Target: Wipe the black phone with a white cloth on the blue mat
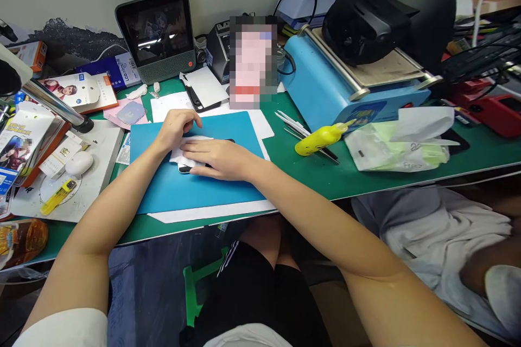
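On a blue mat (163, 195) lies a flat phone-like device (184, 169) with a dark face and a pale edge. A white tissue (176, 156) covers its left part. My right hand (222, 160) lies over the tissue and device, its fingers stretched flat to the left. My left hand (176, 129) is at the far left side of the tissue, with its fingers curled inward. Whatever may be inside those curled fingers is hidden. Most of the device is covered by the tissue and my right hand.
Behind the mat stand a smart display (157, 32) and a pixelated upright panel (250, 65). To the right are a yellow bottle (319, 140), tweezers-like tools, a tissue pack (391, 146) and a blue machine (325, 81). Boxes and a yellow lighter (58, 197) lie left. Another person sits at right.
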{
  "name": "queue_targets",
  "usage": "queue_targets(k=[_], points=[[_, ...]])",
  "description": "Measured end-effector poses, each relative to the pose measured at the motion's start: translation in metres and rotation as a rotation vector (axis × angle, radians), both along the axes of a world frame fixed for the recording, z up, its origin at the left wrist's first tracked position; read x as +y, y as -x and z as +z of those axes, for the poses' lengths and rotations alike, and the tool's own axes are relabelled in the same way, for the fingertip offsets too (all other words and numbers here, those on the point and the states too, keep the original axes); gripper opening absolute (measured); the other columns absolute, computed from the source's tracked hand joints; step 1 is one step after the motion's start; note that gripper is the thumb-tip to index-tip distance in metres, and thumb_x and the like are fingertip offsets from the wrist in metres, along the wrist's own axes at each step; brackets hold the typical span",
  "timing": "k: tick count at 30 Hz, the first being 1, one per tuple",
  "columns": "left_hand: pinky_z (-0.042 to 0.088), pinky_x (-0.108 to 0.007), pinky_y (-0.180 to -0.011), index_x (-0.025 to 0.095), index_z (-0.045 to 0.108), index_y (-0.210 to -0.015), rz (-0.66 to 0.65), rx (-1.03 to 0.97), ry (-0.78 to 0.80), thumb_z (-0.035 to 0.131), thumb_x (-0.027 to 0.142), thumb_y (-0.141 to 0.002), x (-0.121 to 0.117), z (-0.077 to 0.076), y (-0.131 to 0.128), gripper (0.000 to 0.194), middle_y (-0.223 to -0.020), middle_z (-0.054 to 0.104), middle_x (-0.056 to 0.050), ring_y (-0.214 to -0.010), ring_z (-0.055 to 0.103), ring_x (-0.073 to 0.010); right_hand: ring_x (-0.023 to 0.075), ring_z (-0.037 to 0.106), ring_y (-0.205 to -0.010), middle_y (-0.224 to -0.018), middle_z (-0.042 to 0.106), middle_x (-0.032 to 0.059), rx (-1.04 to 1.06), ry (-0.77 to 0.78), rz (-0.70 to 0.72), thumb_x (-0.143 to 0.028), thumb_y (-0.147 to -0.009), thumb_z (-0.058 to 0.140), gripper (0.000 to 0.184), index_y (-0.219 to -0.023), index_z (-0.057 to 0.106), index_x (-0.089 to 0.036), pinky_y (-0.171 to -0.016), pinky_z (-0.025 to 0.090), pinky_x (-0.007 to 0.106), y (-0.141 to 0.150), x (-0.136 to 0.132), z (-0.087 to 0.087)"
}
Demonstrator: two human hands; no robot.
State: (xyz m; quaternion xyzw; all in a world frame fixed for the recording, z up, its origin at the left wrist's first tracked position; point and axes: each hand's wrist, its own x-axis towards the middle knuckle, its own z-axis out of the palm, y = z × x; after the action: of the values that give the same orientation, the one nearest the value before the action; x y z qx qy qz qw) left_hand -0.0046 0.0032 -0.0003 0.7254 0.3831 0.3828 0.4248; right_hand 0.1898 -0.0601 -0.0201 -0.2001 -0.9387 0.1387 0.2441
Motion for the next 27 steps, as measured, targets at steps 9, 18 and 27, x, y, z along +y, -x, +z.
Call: queue_targets(k=[9,18,27], points=[[0.03,-0.03,-0.052,0.016,0.071,-0.07,-0.01,-0.026,0.025,0.051,0.04,-0.082,0.003,-0.001,0.001,0.034,-0.049,0.047,0.0,-0.048,0.037,-0.0133,0.0279,0.075,-0.129,-0.135,0.079,0.013,0.023,-0.044,0.097,-0.044,-0.11,0.056,0.042,-0.122,0.082,-0.013,-0.109,0.061,0.04,0.002,-0.008,0.004],[0.051,-0.036,-0.083,0.016,0.07,-0.119,0.141,0.216,-0.269,0.048,0.034,-0.086,-0.017,0.007,-0.005,0.043,-0.085,0.073,-0.005,-0.084,0.066,-0.023,0.0301,0.072,-0.131,-0.133,0.08,0.0132,-0.059,-0.037,-0.03,-0.034,-0.11,0.054,0.035,-0.125,0.08,-0.015,-0.109,0.06,0.047,0.001,0.001,0.002],[0.048,-0.05,-0.108,0.016,0.056,-0.141,-0.033,0.69,-0.414,0.051,0.062,-0.1,-0.076,0.018,0.04,0.062,-0.141,0.066,-0.017,-0.122,0.061,-0.0343,0.0345,0.068,-0.137,-0.154,0.066,0.0174,-0.261,0.039,-0.114,-0.03,-0.109,0.054,0.041,-0.142,0.07,-0.011,-0.104,0.065,0.049,-0.005,-0.036,0.023]])
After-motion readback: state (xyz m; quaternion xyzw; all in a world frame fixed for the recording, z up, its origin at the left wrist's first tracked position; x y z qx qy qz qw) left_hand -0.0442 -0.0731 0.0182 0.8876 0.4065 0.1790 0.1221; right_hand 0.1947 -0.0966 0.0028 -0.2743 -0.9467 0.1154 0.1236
